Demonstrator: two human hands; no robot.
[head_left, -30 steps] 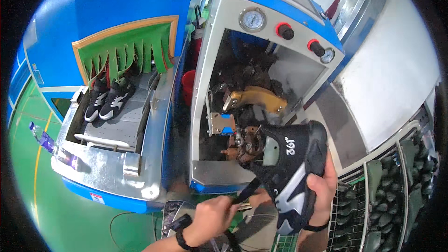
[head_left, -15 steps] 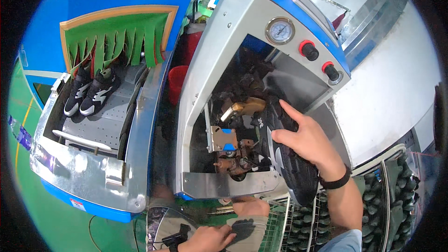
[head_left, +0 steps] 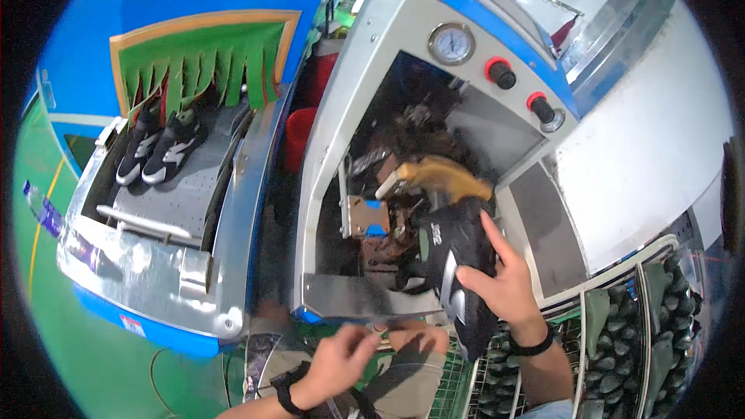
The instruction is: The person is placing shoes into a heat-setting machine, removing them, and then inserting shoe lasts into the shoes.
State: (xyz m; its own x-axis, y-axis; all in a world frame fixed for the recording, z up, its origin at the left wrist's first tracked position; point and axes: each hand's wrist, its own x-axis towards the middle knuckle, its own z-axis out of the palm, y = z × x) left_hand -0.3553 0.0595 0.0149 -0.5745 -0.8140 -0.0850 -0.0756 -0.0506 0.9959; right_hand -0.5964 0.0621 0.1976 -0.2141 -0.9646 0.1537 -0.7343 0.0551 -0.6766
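Observation:
My right hand (head_left: pixel 508 283) is closed around a black shoe (head_left: pixel 469 275) with white side trim. The shoe is tilted, its toe pointing down toward me and its opening facing the machine. Beside that opening lies a curved yellow piece (head_left: pixel 446 174), inside the open bay of the grey and blue machine (head_left: pixel 357 295). Whether the piece reaches into the shoe cannot be seen. Lower down, my left hand (head_left: pixel 341 361) hovers over my lap with its fingers loosely bent and the thumb apart. Nothing shows in it.
Two black and white shoes (head_left: pixel 172 147) stand on a perforated metal tray (head_left: pixel 159 206) at left, before a green fringed curtain (head_left: pixel 198 70). At lower right is a wire rack (head_left: pixel 640 326) with many dark green shoe-shaped pieces. A pressure gauge (head_left: pixel 452 43) and knobs sit on the machine front.
My right hand has brought the shoe down and slightly left, away from the bay, so more of the yellow piece shows. My left hand has risen a little and its fingers have bent.

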